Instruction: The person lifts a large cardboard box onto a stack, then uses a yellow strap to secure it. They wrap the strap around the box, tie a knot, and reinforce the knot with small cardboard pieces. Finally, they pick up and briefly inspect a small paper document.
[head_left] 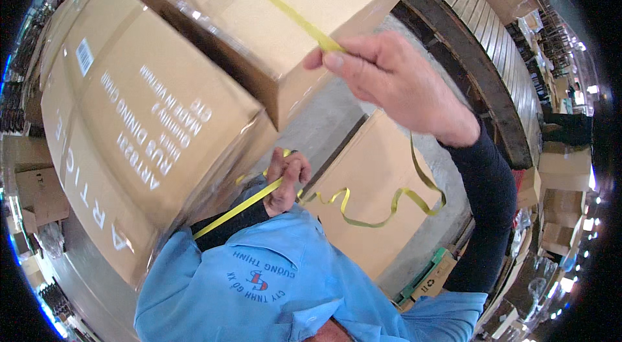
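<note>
Right hand (395,79) at upper centre pinches the yellow strap (285,8) over a cardboard box (155,115); left hand (288,180), fingers closed, grips it at centre

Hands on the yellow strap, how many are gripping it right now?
2. The right hand pinches the yellow strap up high against the wrapped carton; the left hand grips it lower, near the chest.
</note>
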The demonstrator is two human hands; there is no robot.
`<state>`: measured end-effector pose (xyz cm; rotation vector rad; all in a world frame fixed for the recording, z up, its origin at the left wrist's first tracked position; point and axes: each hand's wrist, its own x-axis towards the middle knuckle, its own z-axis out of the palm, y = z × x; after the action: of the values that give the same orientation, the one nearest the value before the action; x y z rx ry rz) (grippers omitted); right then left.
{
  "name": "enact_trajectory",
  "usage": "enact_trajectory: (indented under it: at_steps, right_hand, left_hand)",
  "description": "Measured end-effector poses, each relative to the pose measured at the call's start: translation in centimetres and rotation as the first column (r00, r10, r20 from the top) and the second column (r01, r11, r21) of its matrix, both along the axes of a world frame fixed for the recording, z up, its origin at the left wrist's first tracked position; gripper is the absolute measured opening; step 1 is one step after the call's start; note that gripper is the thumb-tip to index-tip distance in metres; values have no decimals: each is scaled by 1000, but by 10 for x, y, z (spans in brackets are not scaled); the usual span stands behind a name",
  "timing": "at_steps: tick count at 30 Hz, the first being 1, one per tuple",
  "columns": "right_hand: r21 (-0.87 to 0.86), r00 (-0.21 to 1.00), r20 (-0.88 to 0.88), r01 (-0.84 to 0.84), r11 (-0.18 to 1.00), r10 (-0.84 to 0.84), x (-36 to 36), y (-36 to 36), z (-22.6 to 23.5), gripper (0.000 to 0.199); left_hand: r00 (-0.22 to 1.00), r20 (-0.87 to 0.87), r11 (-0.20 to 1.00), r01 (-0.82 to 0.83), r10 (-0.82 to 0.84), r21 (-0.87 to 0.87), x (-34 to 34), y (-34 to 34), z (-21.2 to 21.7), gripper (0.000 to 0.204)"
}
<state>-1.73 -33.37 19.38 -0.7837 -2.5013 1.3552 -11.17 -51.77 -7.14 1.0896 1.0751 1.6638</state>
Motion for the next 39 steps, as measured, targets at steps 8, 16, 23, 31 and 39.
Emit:
enact_trajectory:
  at_steps: [8,16,23,31,39]
  right_hand:
    - [-160,915,-243,-365,917,321,30,78,8,30]
    - [-260,735,-337,-673,692,588,35,220,21,38]
    - [-421,778,-384,-627,655,498,82,355,24,45]
    - [-453,735,-439,-678,579,517,96,470,27,48]
    - [-460,691,-383,-718,522,613,103,591,-1,50]
  left_hand:
    - [925,-55,866,-331,377,375,2,95,18,18]
    - [631,416,688,-726,655,17,28,142,-26,21]
    - [-114,663,264,-858,740,-442,79,252,61,8]
    - [201,543,423,-846,815,-323,146,406,51,8]
    - [-220,440,-71,-941,870,-330,154,495,46,19]
